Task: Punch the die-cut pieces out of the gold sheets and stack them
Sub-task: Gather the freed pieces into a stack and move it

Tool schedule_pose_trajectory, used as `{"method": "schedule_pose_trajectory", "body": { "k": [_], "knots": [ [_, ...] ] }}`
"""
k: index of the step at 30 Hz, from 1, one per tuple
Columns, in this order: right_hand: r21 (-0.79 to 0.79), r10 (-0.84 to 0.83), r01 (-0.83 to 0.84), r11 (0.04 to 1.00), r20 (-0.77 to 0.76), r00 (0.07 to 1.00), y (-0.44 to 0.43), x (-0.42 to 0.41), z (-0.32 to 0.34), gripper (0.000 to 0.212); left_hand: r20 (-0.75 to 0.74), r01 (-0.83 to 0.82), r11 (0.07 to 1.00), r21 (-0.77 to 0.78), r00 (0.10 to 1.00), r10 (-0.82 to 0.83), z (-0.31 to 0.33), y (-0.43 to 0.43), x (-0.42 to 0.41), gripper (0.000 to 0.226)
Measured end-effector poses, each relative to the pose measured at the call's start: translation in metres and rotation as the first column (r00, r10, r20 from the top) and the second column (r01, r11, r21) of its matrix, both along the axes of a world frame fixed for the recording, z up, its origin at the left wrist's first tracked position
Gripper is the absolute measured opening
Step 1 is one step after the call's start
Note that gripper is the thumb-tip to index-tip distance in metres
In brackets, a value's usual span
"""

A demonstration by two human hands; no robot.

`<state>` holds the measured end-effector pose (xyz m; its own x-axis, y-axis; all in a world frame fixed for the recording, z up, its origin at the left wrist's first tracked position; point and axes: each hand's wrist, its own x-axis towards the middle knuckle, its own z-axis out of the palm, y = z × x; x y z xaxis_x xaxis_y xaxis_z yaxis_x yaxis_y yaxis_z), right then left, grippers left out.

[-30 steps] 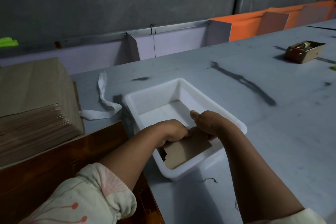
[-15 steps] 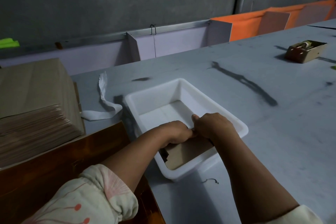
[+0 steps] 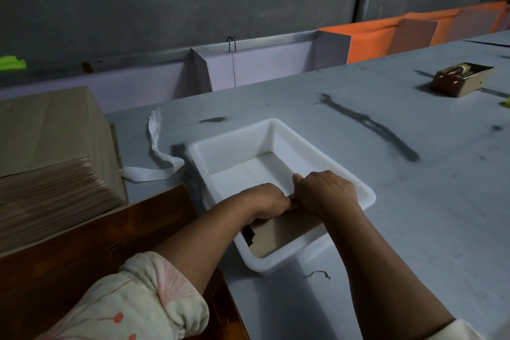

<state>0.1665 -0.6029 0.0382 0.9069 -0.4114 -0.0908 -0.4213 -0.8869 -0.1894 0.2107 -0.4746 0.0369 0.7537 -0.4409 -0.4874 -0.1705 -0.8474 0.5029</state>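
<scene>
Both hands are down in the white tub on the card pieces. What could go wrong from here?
1. The card pieces lie slanted in the near end of the white tub, a notched edge showing; pushing down could bend corners.
2. The left hand and right hand both grip at the tub's near end, so it might tip or slide on the grey table.

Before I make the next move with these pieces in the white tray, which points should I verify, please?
1. Left hand and right hand on the card pieces: ok, both curl over them.
2. Pieces inside the white tray: ok, at its near end.
3. Edges of the pieces aligned: cannot tell, the hands cover much.
4. Free space in the tray: ok, the far half is bare.
5. Sheet stack waiting at the left: ok.
</scene>
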Motion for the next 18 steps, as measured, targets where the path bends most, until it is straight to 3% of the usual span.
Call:
{"method": "schedule_pose_trajectory", "body": {
  "k": [14,18],
  "knots": [
    [-0.033,0.076,-0.077,0.996,-0.044,0.996,0.0007,-0.0011,-0.0008,0.029,0.031,-0.024,1.0,0.008,0.999,0.024,-0.0004,-0.0005,0.001,0.047],
    [-0.014,0.067,-0.068,0.998,-0.058,0.996,0.0002,-0.0006,0.0006,0.038,0.024,-0.009,1.0,-0.011,1.0,0.009,0.0019,0.0014,-0.0001,0.048]
  ]
}}
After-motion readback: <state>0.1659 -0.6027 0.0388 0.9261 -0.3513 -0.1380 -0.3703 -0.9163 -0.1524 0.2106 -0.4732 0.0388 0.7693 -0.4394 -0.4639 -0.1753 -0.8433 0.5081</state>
